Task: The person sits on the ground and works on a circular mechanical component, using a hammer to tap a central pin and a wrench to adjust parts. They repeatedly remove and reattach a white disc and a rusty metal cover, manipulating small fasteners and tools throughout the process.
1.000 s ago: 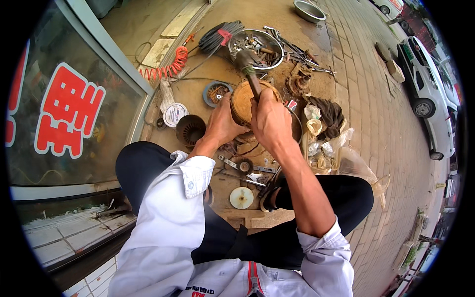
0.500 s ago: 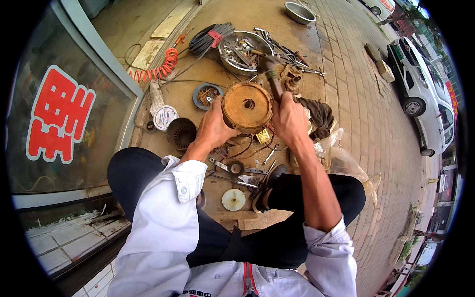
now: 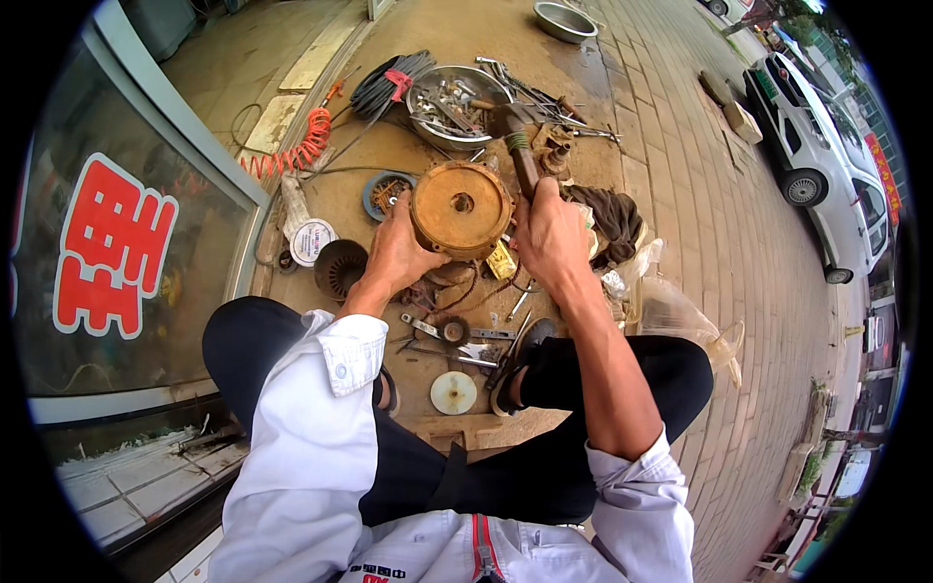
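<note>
My left hand (image 3: 397, 251) is closed on the left edge of a rusty round metal end cover (image 3: 442, 216), which has a small hole in its middle. The cover is held up above the ground, its flat face toward me. Just to its right, my right hand (image 3: 558, 238) is wrapped round the handle of a hammer (image 3: 525, 167). The hammer's dark head points up and away, beyond the cover's far right edge and apart from it. Fingers under the cover are partly hidden.
Beyond my hands stand a metal basin (image 3: 425, 132) of parts and a blue bowl (image 3: 370, 199) of bolts. A slotted cylinder (image 3: 340, 269), a white disc (image 3: 454, 393), a dark cloth (image 3: 607, 222) and a coiled orange hose (image 3: 313, 143) lie around. A glass door (image 3: 194, 248) is at left.
The whole view has shifted a little, so the scene sits slightly further left. Both hands keep their holds, and the hammer and cover stay nearly the same distance apart.
</note>
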The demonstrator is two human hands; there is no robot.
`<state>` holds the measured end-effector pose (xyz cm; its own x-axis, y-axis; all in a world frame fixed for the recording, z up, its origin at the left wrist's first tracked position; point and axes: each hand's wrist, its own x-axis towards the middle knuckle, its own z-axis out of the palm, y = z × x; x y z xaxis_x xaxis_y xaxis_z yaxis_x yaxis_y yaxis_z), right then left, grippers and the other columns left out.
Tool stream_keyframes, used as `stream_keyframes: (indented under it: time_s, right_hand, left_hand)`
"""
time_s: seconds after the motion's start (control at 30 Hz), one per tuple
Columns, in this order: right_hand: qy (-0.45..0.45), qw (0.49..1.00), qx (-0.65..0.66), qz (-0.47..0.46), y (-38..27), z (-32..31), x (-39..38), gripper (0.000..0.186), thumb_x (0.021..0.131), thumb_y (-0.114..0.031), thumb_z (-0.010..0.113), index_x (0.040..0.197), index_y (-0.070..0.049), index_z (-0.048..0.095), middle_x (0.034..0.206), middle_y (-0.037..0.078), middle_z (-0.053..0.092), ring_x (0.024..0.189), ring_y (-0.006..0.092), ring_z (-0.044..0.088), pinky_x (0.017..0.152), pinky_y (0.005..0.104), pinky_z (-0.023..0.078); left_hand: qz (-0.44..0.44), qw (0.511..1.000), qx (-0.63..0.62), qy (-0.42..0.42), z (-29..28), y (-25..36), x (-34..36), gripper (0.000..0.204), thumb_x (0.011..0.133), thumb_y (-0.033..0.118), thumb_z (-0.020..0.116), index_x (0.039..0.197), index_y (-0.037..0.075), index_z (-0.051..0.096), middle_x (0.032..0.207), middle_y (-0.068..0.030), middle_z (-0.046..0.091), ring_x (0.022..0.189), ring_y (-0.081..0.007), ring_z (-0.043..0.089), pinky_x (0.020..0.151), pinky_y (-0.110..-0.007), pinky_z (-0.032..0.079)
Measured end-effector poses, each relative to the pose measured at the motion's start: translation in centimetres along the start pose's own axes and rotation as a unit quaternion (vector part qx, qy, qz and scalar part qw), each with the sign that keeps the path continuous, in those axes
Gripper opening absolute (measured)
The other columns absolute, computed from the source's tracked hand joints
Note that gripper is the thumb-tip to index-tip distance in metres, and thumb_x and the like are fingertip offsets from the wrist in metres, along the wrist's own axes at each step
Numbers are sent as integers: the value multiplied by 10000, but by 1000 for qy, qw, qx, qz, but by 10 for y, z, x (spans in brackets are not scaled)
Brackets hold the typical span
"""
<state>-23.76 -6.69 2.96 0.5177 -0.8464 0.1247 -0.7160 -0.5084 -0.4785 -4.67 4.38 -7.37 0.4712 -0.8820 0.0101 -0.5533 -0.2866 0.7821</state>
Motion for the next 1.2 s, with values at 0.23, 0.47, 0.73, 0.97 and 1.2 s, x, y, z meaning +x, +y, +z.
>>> stream_keyframes:
  time_s: [0.23,0.47,0.73,0.97,1.2]
  right_hand:
    - [60,980,152,114,38,10,-63,338,1030,-266,601,941,55,547,719,332,628,690,535,643,628,553,482]
    - [-74,794,395,457,137,144,-163,260,987,-189,606,975,67,641,717,131,640,508,241,592,460,406,469]
    - [-164,816,266,485,148,227,-208,397,957,-277,682,1041,110,703,849,195,718,701,311,710,626,445,570]
    - [-148,707,440,534,143,252,-195,282,1041,-206,570,1035,69,632,692,127,640,496,247,609,459,392,476]
    - [-144,704,395,573,148,273,-210,354,1020,-279,614,1051,72,657,837,188,680,669,305,662,590,420,525]
  left_hand:
    - [36,997,-55,-47,-7,16,7,1046,592,180,985,1438,-118,448,1337,-268,638,1257,-364,625,1094,-405,487]
    - [-7,991,-130,-44,-18,-10,101,581,904,309,815,1277,-109,658,1196,-202,722,1081,-230,688,944,-345,538]
    - [-29,985,-154,-68,20,2,124,367,927,266,773,1120,-46,763,1024,-119,779,907,-173,703,844,-329,543]
    - [12,996,-63,-59,23,20,119,375,1019,276,638,1104,-75,739,931,-89,754,863,-122,658,788,-302,524]
    - [-31,998,-57,24,17,4,118,368,1036,250,566,1028,-86,716,878,-106,746,836,-159,661,791,-338,517]
